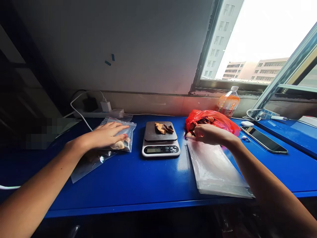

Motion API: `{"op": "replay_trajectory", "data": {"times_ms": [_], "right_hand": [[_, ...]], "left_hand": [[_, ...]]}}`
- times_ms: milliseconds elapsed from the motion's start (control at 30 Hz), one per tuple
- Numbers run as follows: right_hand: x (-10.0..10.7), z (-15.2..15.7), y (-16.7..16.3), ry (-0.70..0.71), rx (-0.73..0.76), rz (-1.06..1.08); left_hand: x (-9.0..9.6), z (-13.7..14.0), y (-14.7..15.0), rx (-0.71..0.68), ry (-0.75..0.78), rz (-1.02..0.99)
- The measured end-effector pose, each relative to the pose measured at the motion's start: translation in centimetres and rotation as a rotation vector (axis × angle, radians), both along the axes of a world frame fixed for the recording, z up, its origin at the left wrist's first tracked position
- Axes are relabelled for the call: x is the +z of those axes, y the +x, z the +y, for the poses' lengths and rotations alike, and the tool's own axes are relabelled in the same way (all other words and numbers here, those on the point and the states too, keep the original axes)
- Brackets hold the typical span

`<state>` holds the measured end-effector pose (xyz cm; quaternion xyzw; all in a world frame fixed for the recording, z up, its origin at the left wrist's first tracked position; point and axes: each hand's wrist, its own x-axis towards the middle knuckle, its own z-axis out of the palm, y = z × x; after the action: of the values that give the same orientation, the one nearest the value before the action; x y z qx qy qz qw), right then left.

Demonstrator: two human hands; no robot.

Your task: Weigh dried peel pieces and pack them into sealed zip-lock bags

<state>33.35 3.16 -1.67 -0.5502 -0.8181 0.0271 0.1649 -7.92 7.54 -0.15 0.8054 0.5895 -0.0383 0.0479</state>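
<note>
My left hand (109, 135) lies flat, fingers stretched out, on a clear zip bag (132, 134) with pale chunks (118, 144) inside. A digital kitchen scale (160, 154) stands between my hands, with brown dried slices (163, 128) on its plate; its display seems to read 108. My right hand (208, 134) is curled at the mouth of a red plastic bag (229, 123) full of dark reddish-brown dried slices (205, 120). Its fingertips are partly hidden, and what they grip cannot be made out. Below that hand lies a stack of clear plastic bags (218, 168).
On the right a phone (264, 140), a white earbud case (247, 123) and a loose earbud (245, 138) lie on the blue table (138, 185). An orange drink bottle (229, 100) stands under the window. A charger (106, 105) with a white cable is at the back left.
</note>
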Motion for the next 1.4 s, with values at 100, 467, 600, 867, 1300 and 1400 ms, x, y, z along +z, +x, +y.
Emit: {"op": "replay_trajectory", "data": {"times_ms": [100,467,600,867,1300,1400], "right_hand": [[1.3,-0.3,-0.1,-0.037,0.086,-0.166],[6.5,-5.2,-9.3,0.108,0.210,0.199],[6.6,-5.2,-13.6,-0.017,0.263,0.360],[6.0,-4.1,-16.1,-0.136,0.331,0.502],[7.6,-5.0,-15.9,-0.126,0.515,0.371],[6.9,-5.0,-16.3,-0.042,0.424,0.198]], "left_hand": [[0.0,-0.1,0.2,0.006,0.144,0.037],[1.5,-6.9,6.9,-0.312,0.357,-0.930],[1.4,-7.4,7.1,-0.366,0.087,-1.139],[1.0,-5.5,5.0,-0.443,-0.325,-1.376],[2.5,-4.6,2.7,-0.401,-0.465,-1.161],[2.5,-4.1,2.4,-0.426,-0.458,-1.124]]}}
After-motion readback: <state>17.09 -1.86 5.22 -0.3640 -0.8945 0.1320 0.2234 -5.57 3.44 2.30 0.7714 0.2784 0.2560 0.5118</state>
